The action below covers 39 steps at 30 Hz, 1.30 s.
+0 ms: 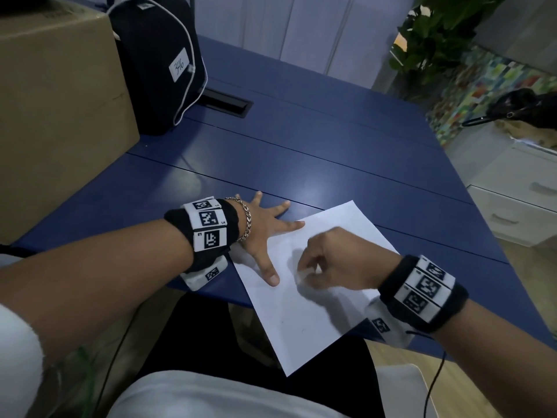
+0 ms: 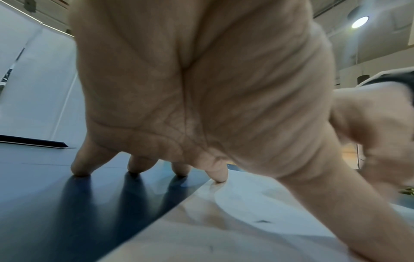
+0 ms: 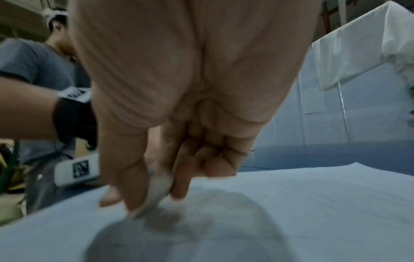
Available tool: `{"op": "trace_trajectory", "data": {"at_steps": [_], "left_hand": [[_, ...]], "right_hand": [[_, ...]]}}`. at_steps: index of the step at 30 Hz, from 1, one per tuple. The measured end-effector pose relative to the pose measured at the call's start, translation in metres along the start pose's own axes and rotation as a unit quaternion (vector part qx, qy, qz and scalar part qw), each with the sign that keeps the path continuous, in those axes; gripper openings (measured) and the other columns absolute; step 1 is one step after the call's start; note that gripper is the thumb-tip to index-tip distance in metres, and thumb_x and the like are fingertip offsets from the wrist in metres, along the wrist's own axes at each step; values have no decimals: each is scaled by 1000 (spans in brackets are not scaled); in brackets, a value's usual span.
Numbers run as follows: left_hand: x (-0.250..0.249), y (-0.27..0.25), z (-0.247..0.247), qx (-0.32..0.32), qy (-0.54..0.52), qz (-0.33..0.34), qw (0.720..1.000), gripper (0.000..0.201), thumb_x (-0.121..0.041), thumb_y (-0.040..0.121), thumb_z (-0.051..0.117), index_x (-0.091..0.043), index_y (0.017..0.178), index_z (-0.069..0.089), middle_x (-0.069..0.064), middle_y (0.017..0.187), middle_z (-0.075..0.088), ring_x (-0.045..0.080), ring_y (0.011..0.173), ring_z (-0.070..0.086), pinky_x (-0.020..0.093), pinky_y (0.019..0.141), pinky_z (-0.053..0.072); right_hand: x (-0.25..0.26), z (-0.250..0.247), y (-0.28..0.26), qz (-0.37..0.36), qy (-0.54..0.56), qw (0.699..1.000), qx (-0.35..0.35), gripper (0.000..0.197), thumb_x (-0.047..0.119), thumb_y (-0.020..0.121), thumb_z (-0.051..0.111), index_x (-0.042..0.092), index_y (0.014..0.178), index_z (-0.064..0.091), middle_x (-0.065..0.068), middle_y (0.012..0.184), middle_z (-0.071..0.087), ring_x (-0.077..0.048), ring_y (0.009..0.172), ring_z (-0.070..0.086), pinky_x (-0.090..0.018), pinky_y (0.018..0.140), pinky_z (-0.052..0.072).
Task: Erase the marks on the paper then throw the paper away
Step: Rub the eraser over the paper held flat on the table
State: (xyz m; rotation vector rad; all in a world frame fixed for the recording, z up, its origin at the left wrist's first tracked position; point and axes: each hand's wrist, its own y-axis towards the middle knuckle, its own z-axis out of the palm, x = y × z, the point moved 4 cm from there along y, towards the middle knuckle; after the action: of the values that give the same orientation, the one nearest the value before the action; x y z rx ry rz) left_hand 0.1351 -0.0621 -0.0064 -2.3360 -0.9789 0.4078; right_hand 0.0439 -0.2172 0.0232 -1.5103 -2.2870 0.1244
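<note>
A white sheet of paper (image 1: 304, 315) lies at the near edge of the blue table (image 1: 301, 152), its near corner hanging over the edge. My left hand (image 1: 265, 230) is spread flat, with thumb and index finger pressing the paper's left edge (image 2: 224, 203) and the other fingers on the table. My right hand (image 1: 331, 260) pinches a small white eraser (image 3: 160, 184) between thumb and fingers, its tip down on the paper (image 3: 291, 203). Faint small marks show on the lower part of the sheet. The right hand is blurred in both wrist views.
A cardboard box (image 1: 60, 116) and a dark backpack (image 1: 156, 64) stand at the back left. A black cable slot (image 1: 226, 105) sits in the table. White drawers (image 1: 518, 194) and a plant (image 1: 434, 40) are to the right. Another person (image 3: 38, 74) stands beyond the left arm.
</note>
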Motion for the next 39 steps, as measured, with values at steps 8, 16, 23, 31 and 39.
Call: {"op": "trace_trajectory", "data": {"at_steps": [8, 16, 23, 31, 39], "left_hand": [[0, 0, 8, -7, -1, 12, 1000, 144, -99, 48, 68, -60, 153, -22, -14, 165, -38, 46, 154, -25, 77, 119, 0], [-12, 0, 0, -63, -37, 115, 991, 130, -86, 66, 74, -41, 164, 2, -20, 172, -15, 29, 160, -13, 62, 126, 0], [-6, 20, -6, -38, 14, 81, 996, 143, -91, 60, 72, -46, 161, -19, -19, 169, -26, 34, 158, -22, 71, 122, -5], [-2, 28, -3, -24, 18, 65, 997, 146, -93, 55, 73, -54, 155, -27, -10, 166, -37, 36, 154, -31, 70, 121, -13], [-2, 31, -2, -18, 28, 62, 998, 148, -95, 52, 71, -55, 153, -29, -12, 164, -41, 33, 153, -34, 68, 122, -12]], "right_hand": [[-23, 1, -70, 87, 1, 993, -75, 10, 29, 85, 70, 27, 90, 79, 14, 85, 70, 1, 79, 59, -9, 66, 41], [-36, -5, -77, 117, 10, 993, -26, 14, 27, 86, 68, 31, 94, 79, 16, 89, 70, 7, 74, 56, -5, 66, 39], [-30, -21, -15, 61, -10, 994, -86, 12, 28, 89, 70, 25, 97, 78, 11, 90, 73, -2, 71, 57, -10, 66, 38], [-36, -19, 18, 76, -54, 989, -117, 12, 28, 86, 65, 20, 86, 75, 2, 81, 70, -19, 77, 63, -39, 75, 54], [-25, -20, 17, 38, -42, 998, -15, 18, 30, 83, 74, 27, 100, 81, 9, 88, 74, -11, 81, 64, -30, 78, 55]]}}
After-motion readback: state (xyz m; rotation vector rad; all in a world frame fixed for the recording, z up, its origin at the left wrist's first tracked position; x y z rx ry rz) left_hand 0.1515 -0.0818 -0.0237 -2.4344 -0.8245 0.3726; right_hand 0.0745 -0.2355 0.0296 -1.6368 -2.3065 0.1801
